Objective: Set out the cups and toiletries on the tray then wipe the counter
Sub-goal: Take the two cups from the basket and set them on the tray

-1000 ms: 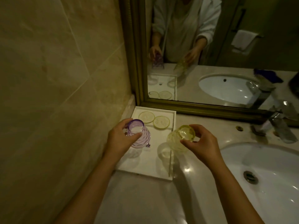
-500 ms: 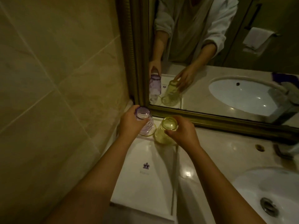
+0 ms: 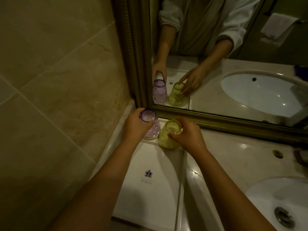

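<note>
A white rectangular tray [image 3: 155, 194] with a small crown logo lies on the counter by the left wall. At its far end, against the mirror frame, two glass cups stand upside down side by side. My left hand [image 3: 135, 127] grips the purple cup [image 3: 150, 125] around its upturned base. My right hand [image 3: 188, 135] holds the yellow cup [image 3: 168, 135] by its upturned base. Both cups rest on round coasters that they hide.
A gold-framed mirror [image 3: 225, 120] runs along the back of the marble counter [image 3: 233, 157]. A white sink basin [image 3: 283, 200] with a metal drain sits at the lower right. Tiled wall [image 3: 58, 97] closes the left side. No toiletries show.
Both hands carried the cups from the near part of the tray to its far end and set them upside down on the coasters. The camera has come closer.
</note>
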